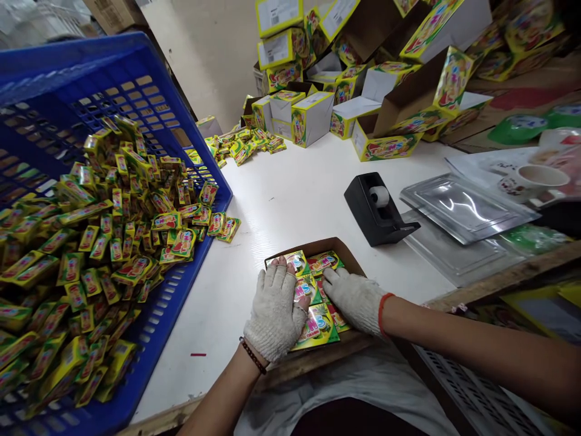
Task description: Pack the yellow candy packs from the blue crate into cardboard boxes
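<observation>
A cardboard box (345,245) stands at the table's front edge, filled with small yellow-green printed packets (316,325) lying face up in rows. My left hand (275,309), in a white knit glove with bare fingertips, lies flat over the packets on the box's left side. Its fingers are stretched out and grip nothing. My right hand (356,300), gloved the same way, rests on the packets at the right side, fingers extended and pointing left. Parts of the packets and the side walls are hidden under both hands.
A blue plastic crate (181,327) heaped with the same packets (113,242) tilts at the left. A black tape dispenser (370,212) stands behind the box, beside clear plastic lids (467,206) and a paper cup (542,178). Printed cartons (313,118) pile up at the back.
</observation>
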`<state>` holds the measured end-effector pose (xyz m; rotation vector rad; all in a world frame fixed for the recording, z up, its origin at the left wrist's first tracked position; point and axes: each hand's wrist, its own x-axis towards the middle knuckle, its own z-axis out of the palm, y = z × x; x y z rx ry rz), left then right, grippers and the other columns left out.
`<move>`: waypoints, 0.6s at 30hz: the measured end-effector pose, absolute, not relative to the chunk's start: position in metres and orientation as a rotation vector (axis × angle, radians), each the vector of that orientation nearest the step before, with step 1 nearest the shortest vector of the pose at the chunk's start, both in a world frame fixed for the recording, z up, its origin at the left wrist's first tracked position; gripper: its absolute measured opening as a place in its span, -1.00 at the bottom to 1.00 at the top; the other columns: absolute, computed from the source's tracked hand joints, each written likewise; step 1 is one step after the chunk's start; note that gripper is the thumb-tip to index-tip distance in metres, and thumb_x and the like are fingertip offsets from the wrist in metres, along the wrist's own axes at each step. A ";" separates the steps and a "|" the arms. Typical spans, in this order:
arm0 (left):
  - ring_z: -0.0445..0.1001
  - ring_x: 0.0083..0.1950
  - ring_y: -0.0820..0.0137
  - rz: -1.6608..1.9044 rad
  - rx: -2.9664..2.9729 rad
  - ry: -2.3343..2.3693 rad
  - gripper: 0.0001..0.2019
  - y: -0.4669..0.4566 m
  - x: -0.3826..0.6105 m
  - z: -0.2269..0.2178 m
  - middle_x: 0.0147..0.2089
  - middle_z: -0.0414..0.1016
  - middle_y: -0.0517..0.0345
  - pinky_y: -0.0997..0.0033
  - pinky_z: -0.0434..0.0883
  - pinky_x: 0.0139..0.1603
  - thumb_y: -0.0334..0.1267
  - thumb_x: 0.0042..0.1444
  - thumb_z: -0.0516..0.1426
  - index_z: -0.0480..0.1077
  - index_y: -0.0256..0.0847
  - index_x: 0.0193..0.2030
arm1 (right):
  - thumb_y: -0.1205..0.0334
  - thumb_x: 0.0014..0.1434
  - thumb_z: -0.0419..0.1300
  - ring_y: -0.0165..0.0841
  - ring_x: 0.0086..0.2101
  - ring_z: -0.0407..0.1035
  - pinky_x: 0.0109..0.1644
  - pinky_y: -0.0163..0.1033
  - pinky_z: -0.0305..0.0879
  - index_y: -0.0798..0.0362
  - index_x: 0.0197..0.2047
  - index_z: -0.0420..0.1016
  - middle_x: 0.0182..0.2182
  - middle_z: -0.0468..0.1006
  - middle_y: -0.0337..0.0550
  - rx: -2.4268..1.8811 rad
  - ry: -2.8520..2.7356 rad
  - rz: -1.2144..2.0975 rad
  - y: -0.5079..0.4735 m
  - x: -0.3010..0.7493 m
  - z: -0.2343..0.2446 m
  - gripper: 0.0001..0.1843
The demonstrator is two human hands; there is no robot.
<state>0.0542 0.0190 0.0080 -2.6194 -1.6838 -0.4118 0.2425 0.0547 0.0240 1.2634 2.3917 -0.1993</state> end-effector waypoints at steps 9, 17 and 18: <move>0.18 0.40 -0.05 -0.406 -2.616 -1.716 -0.49 0.020 0.055 0.009 0.34 0.29 -0.30 -0.20 0.19 0.36 -0.12 0.29 0.03 0.25 -0.40 0.28 | 0.52 0.20 0.03 -0.03 -0.01 0.44 -0.08 -0.03 0.49 0.19 0.12 0.47 0.07 0.44 0.23 1.373 2.322 -0.248 0.041 0.238 0.032 -0.55; 0.20 0.39 -0.09 -0.355 -2.622 -1.712 -0.47 0.022 0.055 0.011 0.33 0.31 -0.32 -0.25 0.22 0.31 -0.12 0.27 0.06 0.26 -0.41 0.28 | 0.36 0.19 0.16 -0.02 0.05 0.43 0.09 -0.03 0.38 0.21 0.14 0.43 0.06 0.48 0.22 1.403 2.395 -0.355 0.067 0.234 0.037 -0.57; 0.20 0.39 -0.09 -0.344 -2.623 -1.714 -0.46 0.022 0.055 0.012 0.34 0.30 -0.32 -0.25 0.22 0.31 -0.12 0.27 0.06 0.26 -0.42 0.29 | 0.33 0.19 0.17 -0.02 0.05 0.43 0.09 -0.04 0.38 0.20 0.14 0.43 0.05 0.49 0.22 1.416 2.398 -0.371 0.070 0.233 0.037 -0.57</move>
